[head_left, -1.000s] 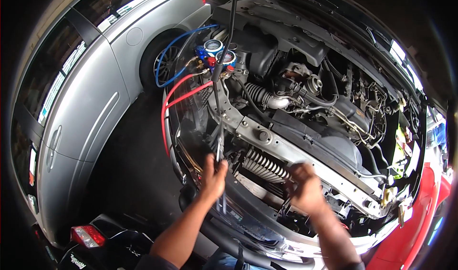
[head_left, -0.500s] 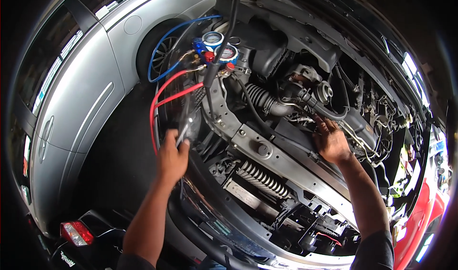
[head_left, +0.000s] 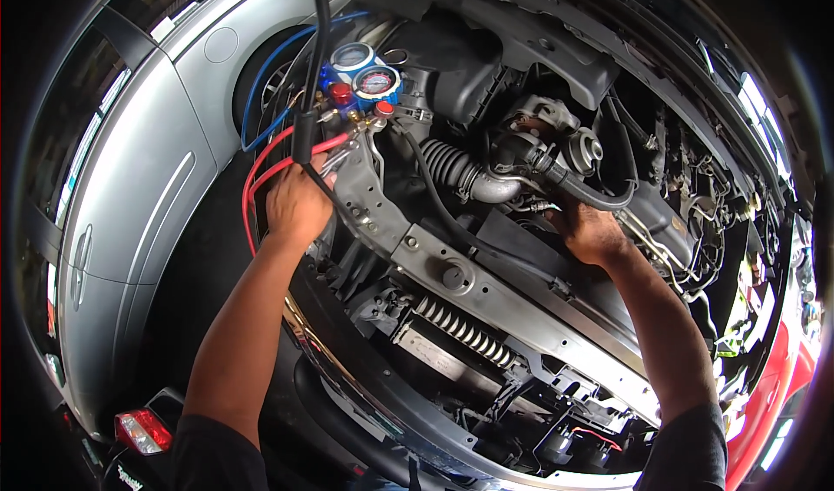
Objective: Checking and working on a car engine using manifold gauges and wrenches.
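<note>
The black rod (head_left: 306,100) ran nearly upright, its long axis leaning slightly from the top edge down to the left hand (head_left: 298,203), which was closed around its lower end beside the red hoses (head_left: 261,174). The right hand (head_left: 584,229) reached palm-down into the engine bay near a black hose (head_left: 573,183); its grip could not be made out.

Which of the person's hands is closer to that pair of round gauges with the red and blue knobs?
Left. The left hand sits just below the gauge set, by the red hoses. The right hand is far off to the right, deep in the engine bay.
</note>
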The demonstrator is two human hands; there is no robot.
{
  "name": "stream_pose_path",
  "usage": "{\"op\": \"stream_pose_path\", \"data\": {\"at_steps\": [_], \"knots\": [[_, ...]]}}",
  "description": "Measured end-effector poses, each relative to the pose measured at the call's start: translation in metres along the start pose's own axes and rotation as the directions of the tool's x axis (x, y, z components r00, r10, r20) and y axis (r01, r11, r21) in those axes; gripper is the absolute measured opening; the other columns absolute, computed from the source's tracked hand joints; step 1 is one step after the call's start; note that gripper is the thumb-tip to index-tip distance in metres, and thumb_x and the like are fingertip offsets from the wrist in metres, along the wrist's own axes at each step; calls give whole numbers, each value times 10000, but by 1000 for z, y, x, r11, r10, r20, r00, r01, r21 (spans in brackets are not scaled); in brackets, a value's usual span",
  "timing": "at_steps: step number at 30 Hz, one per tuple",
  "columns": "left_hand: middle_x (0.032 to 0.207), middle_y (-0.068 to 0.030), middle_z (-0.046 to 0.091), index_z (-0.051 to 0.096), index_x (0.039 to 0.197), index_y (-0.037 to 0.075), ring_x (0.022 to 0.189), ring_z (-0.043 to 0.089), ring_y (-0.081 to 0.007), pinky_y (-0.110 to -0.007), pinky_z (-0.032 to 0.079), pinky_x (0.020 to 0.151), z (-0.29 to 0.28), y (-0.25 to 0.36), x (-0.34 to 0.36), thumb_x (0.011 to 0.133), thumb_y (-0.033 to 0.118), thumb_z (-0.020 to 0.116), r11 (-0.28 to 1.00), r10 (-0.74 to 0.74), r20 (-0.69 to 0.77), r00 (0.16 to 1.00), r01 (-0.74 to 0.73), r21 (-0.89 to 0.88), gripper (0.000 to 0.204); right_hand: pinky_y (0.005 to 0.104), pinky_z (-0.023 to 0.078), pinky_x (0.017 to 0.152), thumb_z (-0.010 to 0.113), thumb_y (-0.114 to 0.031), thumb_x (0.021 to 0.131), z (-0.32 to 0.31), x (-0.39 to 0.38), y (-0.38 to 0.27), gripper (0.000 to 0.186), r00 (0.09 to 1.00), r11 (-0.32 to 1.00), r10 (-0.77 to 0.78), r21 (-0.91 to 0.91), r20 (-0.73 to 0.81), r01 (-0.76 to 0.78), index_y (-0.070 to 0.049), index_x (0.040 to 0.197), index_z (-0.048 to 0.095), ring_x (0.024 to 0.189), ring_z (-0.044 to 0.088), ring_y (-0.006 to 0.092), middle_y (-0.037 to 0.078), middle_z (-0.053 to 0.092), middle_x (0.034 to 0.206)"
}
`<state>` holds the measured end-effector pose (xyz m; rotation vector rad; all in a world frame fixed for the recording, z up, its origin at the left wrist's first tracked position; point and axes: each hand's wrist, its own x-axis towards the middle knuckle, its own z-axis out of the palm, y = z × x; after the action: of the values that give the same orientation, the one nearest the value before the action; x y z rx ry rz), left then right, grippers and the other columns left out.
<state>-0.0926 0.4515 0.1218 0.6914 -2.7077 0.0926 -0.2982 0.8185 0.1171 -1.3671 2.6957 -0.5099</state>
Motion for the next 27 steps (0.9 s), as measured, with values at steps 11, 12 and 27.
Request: {"op": "stream_pose_path", "data": {"at_steps": [11, 12, 27], "knots": [[1281, -234, 500, 425, 1319, 67, 1160, 504, -405, -481, 420, 969, 3, 4, 15, 893, 169, 571, 1000, -19, 166, 986, 17, 15, 462, 435, 503, 781, 605, -303, 885, 5, 18, 19, 371, 995, 985, -95, -144, 25, 98, -83, 1183, 584, 918, 632, 349, 151, 644, 1030], [1281, -234, 500, 425, 1319, 67, 1160, 504, -405, -481, 420, 969, 2, 5, 16, 893, 169, 571, 999, 33, 121, 992, -36, 23, 462, 435, 503, 781, 605, -303, 885, 5, 19, 22, 371, 995, 985, -97, -144, -7, 95, -83, 1183, 584, 918, 632, 349, 151, 644, 1030], [1085, -185, 620, 499, 1238, 99, 1026, 580, -354, -475, 457, 862, 1, 1, 11, 933, 337, 483, 997, -54, 126, 991, 47, 56, 387, 464, 396, 985, 646, -101, 807, -34, -47, -15, 461, 985, 985, -161, 45, -58, 164, 27, 1231, 520, 1145, 496, 431, 250, 540, 1202]]}}
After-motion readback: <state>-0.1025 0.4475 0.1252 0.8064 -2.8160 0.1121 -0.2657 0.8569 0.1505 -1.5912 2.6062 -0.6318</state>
